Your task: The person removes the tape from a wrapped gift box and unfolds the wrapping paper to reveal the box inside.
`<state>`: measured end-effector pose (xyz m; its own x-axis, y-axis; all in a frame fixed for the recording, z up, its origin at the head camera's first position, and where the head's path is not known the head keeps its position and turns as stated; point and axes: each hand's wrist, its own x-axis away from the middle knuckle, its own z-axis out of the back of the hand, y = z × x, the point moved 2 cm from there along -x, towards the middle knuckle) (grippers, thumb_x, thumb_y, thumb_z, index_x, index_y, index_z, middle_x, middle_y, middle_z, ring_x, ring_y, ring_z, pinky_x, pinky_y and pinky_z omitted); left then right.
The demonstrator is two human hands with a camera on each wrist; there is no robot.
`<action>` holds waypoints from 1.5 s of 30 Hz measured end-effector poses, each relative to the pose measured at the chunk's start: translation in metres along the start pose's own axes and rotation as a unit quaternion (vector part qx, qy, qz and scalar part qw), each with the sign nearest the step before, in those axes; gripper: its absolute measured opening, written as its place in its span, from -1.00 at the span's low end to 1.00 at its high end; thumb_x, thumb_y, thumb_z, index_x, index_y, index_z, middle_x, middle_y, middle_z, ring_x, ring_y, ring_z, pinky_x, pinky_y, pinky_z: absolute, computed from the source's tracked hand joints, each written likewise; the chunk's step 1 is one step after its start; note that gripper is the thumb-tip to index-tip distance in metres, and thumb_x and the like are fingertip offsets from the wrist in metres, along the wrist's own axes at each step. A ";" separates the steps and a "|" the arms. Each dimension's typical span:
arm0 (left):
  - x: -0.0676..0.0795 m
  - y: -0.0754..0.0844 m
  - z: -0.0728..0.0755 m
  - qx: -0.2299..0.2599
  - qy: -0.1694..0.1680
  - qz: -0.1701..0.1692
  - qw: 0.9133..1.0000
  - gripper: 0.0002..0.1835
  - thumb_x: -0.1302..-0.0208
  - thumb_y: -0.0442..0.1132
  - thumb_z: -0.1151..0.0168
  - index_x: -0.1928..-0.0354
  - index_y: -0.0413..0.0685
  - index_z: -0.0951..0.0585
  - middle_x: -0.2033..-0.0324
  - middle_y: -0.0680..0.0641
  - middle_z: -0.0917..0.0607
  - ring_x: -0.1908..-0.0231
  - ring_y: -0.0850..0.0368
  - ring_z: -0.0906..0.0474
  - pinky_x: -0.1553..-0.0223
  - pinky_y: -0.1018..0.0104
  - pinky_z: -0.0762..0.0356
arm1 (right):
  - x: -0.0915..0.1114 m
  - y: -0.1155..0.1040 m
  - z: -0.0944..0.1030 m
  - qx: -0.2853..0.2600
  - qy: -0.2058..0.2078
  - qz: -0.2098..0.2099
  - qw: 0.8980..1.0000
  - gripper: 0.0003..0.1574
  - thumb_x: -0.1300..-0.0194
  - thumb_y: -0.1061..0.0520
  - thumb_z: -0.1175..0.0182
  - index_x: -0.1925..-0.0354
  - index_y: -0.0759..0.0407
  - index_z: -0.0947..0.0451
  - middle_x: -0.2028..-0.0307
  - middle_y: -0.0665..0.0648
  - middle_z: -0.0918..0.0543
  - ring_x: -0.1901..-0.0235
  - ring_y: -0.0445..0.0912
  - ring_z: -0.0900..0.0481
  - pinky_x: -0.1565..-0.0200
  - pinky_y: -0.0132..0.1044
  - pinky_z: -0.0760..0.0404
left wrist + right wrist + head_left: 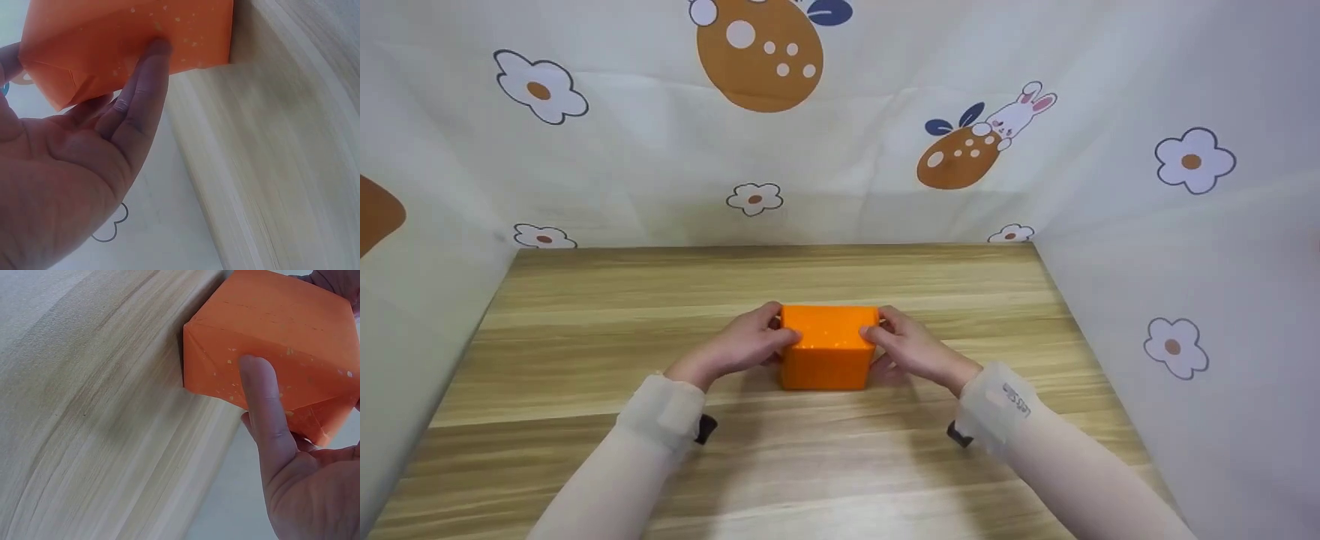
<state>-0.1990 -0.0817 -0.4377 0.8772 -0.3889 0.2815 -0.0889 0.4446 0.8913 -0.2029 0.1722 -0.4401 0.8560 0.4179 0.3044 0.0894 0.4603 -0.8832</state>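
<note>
A box wrapped in orange paper is at the middle of the wooden table in the head view. Gold flecks and folded end flaps show on the box in the left wrist view. My left hand holds its left end, thumb on the top near the front edge. The opposite end is held by my right hand, its thumb also on top. One finger of the right hand lies along the flecked end in the right wrist view. Fingers behind the box are partly hidden.
A pale cloth printed with flowers, rabbits and brown fruit hangs behind the table and along both sides. Each forearm wears a light wrist band with a small black piece beside it.
</note>
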 end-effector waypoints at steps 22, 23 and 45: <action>0.006 0.006 -0.001 -0.152 0.067 -0.063 0.984 -0.40 0.14 -0.18 -0.38 0.02 -0.03 -0.33 0.18 -0.04 -0.47 0.29 0.06 -0.45 0.23 0.25 -0.44 | -0.003 0.003 -0.008 0.027 0.022 0.123 0.992 -0.31 -0.18 0.16 -0.23 -0.21 0.16 -0.15 -0.17 0.15 -0.28 0.19 0.02 -0.60 0.25 -0.25 -0.60; 0.006 0.007 -0.002 -0.170 0.067 -0.066 0.981 -0.38 0.15 -0.17 -0.39 -0.01 -0.03 -0.34 0.15 -0.03 -0.45 0.28 0.06 -0.45 0.22 0.24 -0.44 | -0.002 0.002 -0.008 0.029 0.018 0.131 0.991 -0.29 -0.18 0.20 -0.22 -0.22 0.18 -0.14 -0.19 0.17 -0.27 0.18 0.04 -0.58 0.25 -0.25 -0.60; 0.019 -0.014 -0.034 -0.381 0.097 -0.136 0.910 -0.12 0.18 0.02 -0.47 -0.25 0.05 -0.31 -0.15 -0.02 -0.26 0.19 0.03 -0.47 0.07 0.15 -0.45 | 0.008 0.028 -0.021 0.280 0.068 0.238 0.927 -0.26 -0.03 0.07 -0.37 -0.15 -0.01 -0.27 -0.33 0.07 -0.13 -0.19 -0.08 -0.27 -0.15 -0.20 -0.30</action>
<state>-0.1655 -0.0680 -0.4570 0.8915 -0.4507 -0.0457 0.4307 0.8122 0.3935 -0.1830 0.1721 -0.4699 0.7898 0.5939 -0.1536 -0.5618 0.5996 -0.5700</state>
